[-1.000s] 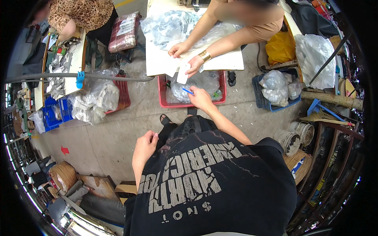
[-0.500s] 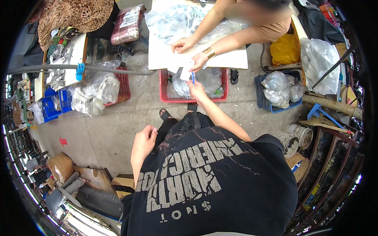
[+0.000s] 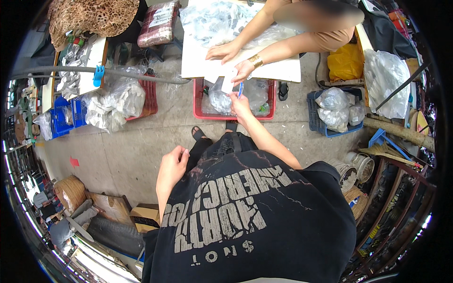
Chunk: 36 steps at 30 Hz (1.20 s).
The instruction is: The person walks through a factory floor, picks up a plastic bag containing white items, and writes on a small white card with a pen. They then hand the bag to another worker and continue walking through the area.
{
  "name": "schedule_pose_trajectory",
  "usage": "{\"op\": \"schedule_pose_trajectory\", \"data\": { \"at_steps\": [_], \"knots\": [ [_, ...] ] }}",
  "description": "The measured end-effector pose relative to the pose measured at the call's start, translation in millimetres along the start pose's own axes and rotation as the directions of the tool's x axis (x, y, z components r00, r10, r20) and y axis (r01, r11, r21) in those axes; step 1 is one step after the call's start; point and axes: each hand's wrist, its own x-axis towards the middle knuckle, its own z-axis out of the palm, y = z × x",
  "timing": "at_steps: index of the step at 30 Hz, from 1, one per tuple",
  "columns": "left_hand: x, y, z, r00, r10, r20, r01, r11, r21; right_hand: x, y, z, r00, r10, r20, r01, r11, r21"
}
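My right hand reaches forward over the red crate, closed on a blue pen that points up from the fingers. A small white card sits just above my fingertips; its upper end is in the hand of a co-worker, who wears a gold bracelet. Whether my fingers also grip the card I cannot tell. The co-worker's other hand lies on the white table. My left hand hangs by my left side, fingers curled in loosely, with nothing visible in them.
Beneath the table edge stands a red crate with clear plastic bags. Bagged goods fill a dark blue crate at the right. White bagged pieces stand at the left, below a grey hose. Buckets stand at the lower right.
The co-worker's hand on the table has gone from curled to spread flat. My right hand has shifted slightly right beside the card, still with the pen. My left hand stays at my side.
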Motion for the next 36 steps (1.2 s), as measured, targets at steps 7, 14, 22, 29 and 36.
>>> {"op": "schedule_pose_trajectory", "data": {
  "at_steps": [7, 14, 22, 29, 36],
  "knots": [
    [-2, -4, 3, 0.998, 0.055, -0.035, -0.056, 0.998, -0.032, -4, -2, 0, 1.000, -0.012, 0.002, 0.012, 1.000, 0.019],
    [-6, -7, 7, 0.996, 0.064, -0.064, -0.067, 0.997, -0.039, -7, -3, -2, 0.997, 0.008, 0.072, -0.018, 0.989, 0.147],
    [-10, -2, 6, 0.999, 0.010, -0.033, -0.011, 1.000, -0.029, -22, -12, 6, 0.991, 0.028, 0.128, -0.058, 0.971, 0.232],
    [-10, -8, 12, 0.995, 0.062, -0.084, -0.066, 0.997, -0.044, -44, -22, 15, 0.976, 0.016, 0.216, -0.081, 0.952, 0.296],
    [5, 30, 16, 0.975, 0.086, -0.204, -0.159, 0.914, -0.374, -100, -53, 33, 0.914, -0.024, 0.405, -0.062, 0.978, 0.197]
  ]
}}
